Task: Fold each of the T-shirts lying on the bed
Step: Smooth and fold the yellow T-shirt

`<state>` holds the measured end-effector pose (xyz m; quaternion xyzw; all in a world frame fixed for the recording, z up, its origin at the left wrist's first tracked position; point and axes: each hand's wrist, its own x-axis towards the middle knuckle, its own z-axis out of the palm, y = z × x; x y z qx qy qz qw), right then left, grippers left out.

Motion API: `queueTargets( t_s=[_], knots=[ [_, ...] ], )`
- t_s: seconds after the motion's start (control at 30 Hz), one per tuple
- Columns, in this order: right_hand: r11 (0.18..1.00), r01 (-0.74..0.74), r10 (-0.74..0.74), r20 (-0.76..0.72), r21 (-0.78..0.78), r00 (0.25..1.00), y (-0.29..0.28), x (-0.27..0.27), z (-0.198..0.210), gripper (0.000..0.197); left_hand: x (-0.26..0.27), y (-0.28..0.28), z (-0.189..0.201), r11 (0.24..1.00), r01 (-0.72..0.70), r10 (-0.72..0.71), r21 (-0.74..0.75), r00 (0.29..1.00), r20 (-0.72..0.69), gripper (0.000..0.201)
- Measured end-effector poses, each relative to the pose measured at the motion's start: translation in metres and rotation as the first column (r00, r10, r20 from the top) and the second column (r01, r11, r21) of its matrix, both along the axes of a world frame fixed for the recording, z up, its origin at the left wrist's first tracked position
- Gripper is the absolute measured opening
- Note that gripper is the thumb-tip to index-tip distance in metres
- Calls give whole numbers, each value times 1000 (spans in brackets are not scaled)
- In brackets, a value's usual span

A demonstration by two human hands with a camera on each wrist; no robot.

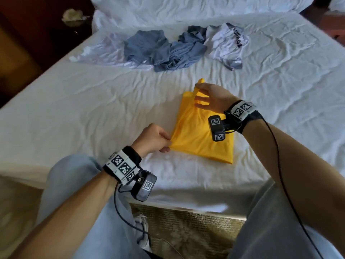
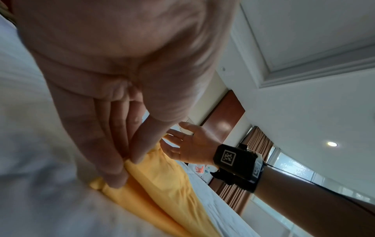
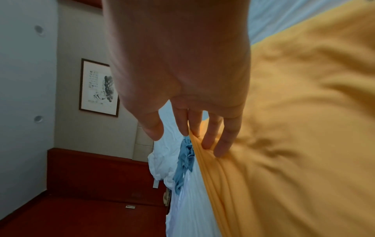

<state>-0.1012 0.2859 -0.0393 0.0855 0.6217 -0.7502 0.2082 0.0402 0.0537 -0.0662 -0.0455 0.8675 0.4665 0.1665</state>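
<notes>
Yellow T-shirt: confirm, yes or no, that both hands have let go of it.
No: the left hand pinches the yellow T-shirt at its near corner, and the right hand lifts its far edge.

A hotel-style bedroom. The hands work over a wide bed [image 1: 93, 113] with crumpled white sheets, pillows [image 1: 186, 6] far ahead of them. Left of the right hand [image 3: 178, 64] hang a framed print [image 3: 99, 87] on a pale wall and dark red wood panelling [image 3: 97, 173]. Beyond the left hand [image 2: 113, 80] are brown curtains [image 2: 259, 144], a window and a recessed ceiling light [image 2: 332, 143].

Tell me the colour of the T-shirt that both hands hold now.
Plain yellow T-shirt; the head view shows it best.
</notes>
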Motion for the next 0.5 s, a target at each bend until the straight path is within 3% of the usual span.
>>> queueTargets(
  t_s=[0.17,0.3,0.43,0.5],
  knots=[
    [999,3,-4,38,42,999,-16,-6,-9,28,-2,1,-10,996,26,-25,-83,1000,12,8],
    [992,-34,30,33,118,999,-27,-7,-21,52,-1,6,-11,991,55,-55,-126,998,2,8],
    [935,-167,203,-88,313,975,-38,-6,-26,60,-1,9,-11,984,85,-86,-159,996,-3,18],
    [842,-232,343,-152,486,927,-45,-4,-27,66,-1,8,-11,980,94,-98,-177,995,-13,23]
  ],
)
